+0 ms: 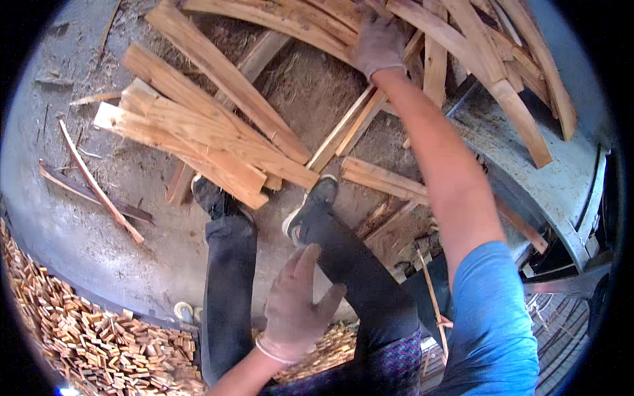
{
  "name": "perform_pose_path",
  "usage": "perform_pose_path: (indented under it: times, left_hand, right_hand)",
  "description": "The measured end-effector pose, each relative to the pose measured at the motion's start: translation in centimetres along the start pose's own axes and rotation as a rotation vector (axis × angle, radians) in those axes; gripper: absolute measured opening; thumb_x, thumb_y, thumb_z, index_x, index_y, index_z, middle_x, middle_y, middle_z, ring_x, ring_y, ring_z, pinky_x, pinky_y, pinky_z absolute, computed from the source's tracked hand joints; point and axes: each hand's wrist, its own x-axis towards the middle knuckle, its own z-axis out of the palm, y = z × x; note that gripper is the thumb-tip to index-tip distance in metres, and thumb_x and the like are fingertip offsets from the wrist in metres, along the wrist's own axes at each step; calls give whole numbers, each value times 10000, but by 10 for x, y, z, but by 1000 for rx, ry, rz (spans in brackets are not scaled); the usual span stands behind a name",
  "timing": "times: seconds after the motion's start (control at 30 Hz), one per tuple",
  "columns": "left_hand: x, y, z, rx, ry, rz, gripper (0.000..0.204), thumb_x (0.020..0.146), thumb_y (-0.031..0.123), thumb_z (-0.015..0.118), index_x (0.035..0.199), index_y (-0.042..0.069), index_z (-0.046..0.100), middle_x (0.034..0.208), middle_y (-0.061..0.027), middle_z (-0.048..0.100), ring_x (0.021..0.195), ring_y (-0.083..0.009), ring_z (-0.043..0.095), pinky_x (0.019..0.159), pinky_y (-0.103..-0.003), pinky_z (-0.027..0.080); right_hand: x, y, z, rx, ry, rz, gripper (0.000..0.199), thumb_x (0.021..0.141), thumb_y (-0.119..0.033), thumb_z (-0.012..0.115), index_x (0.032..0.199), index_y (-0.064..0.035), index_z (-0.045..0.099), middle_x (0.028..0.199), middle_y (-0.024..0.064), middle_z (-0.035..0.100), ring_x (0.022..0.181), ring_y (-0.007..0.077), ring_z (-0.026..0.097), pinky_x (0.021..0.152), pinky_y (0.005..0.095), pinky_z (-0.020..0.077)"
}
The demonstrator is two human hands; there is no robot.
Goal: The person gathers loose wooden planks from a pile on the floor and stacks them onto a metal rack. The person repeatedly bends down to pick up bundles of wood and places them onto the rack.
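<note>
My right hand [380, 45], in a greyish work glove, reaches far forward into a pile of rough wooden boards [462, 39]. It touches the boards there; its fingers are blurred and partly lost among the wood, so a grip cannot be made out. My left hand [300, 303], gloved too, hovers above my lap with its fingers apart and nothing in it. Several loose sawn planks [218, 138] lie overlapping just beyond my feet, some with wavy edges. A pair of narrower strips [383, 179] rests to the right of my shoe.
A heap of small cut wooden blocks [105, 336] spreads at lower left. Thin bark-edged strips [99, 185] lie on the dusty floor [66, 138]. On the right stands a grey metal machine part [535, 158] with boards overhanging it. A thin stick [432, 297] leans beside my leg.
</note>
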Motion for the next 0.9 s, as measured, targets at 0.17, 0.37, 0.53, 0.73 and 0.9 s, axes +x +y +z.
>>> perform_pose_path:
  times: [0.17,0.37,0.53,0.73,0.9]
  left_hand:
    - [13,-25,-1,-105,75,-55,632,903,112,766,1462,-30,508,1211,-156,674,1110,-241,653,990,-363,522]
    - [100,-62,-12,-387,243,-171,620,1014,384,627,1425,-72,541,1242,-133,678,1100,-185,635,977,-312,506]
    - [186,-49,-61,-594,-14,-464,637,1003,444,637,1322,-106,608,1207,-118,700,1064,-179,639,961,-324,502]
    - [163,-72,-29,-606,131,-314,536,944,300,725,1340,-40,603,1123,-114,712,1006,-194,657,923,-347,526]
    - [145,-67,-62,-684,210,-344,560,866,228,728,1324,-63,591,1099,-159,720,945,-230,698,871,-360,558]
  right_hand:
    - [-36,-22,-27,560,-291,-69,627,947,-463,674,1264,74,605,1139,316,694,1025,432,705,907,532,544]
    - [-171,-98,-63,1053,-794,-92,417,921,-316,642,1151,31,635,961,246,724,873,330,720,832,450,575]
    - [-230,-110,-92,1342,-952,-75,417,898,-238,609,1216,30,582,1067,324,683,955,498,687,881,515,561]
    - [-258,-132,-149,599,-729,-240,720,928,-403,677,1511,-38,462,1249,294,664,1124,425,688,936,495,567]
    - [-220,-118,-109,1114,-615,-54,713,987,-468,633,1442,63,493,1299,360,613,1226,475,614,1043,485,503]
